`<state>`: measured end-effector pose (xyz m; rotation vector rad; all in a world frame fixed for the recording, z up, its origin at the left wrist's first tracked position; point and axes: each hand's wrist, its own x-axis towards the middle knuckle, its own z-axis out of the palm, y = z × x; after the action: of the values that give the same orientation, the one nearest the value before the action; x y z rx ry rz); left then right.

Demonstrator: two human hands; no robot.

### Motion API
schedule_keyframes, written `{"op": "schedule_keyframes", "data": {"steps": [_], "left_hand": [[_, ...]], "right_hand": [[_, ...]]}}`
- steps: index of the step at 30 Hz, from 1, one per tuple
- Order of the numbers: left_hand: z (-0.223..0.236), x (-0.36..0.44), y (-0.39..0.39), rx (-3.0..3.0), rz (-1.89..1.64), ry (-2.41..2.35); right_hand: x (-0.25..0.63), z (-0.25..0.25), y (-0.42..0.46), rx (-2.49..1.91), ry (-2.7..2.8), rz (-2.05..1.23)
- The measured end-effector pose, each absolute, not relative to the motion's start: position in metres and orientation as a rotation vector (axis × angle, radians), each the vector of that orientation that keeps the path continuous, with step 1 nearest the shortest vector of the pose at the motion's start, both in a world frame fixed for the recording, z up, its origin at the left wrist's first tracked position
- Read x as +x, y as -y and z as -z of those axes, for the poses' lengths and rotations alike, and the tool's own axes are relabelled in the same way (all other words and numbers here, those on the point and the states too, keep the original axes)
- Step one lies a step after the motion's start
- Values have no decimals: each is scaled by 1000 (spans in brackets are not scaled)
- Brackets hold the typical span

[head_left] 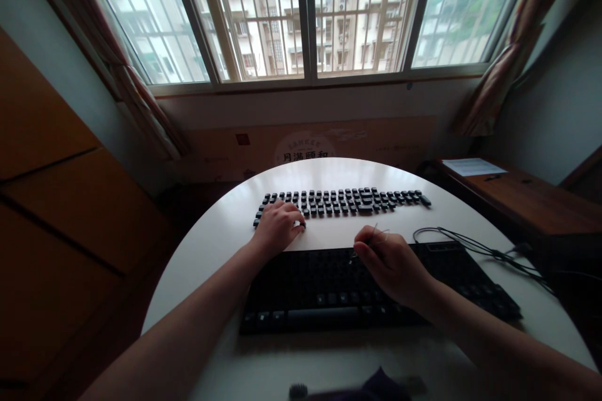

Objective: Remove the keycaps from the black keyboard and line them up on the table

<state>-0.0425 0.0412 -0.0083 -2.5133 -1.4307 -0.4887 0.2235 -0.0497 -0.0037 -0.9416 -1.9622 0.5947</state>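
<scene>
A black keyboard [324,316] lies on the white round table, with keycaps still on its lower rows and its right end. My left hand [278,225] reaches beyond it to rows of loose black keycaps [336,202], thumb and fingers closed on one keycap [301,225] at the near edge. Over the keyboard's upper middle, my right hand [388,263] is closed around a thin wire keycap puller [376,234], whose wire ends poke out above the fist. Part of the keyboard is hidden beneath the right hand and forearm.
Black cable [484,250] loops across the table [197,276] on the right. A brush head [298,391] and a dark purple cloth [380,382] lie at the near edge. To the right, a brown desk [531,200] holds a paper sheet [474,166]. A window is ahead.
</scene>
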Motion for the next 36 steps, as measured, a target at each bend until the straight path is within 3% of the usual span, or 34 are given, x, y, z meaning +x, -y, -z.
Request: {"op": "schedule_keyframes", "data": {"steps": [24, 36], "left_hand": [[10, -46, -49, -2436, 530, 1500], [-51, -49, -16, -2150, 833, 1607]], "right_hand": [[221, 4, 51, -987, 1962, -631], [227, 1, 48, -913, 1887, -643]]}}
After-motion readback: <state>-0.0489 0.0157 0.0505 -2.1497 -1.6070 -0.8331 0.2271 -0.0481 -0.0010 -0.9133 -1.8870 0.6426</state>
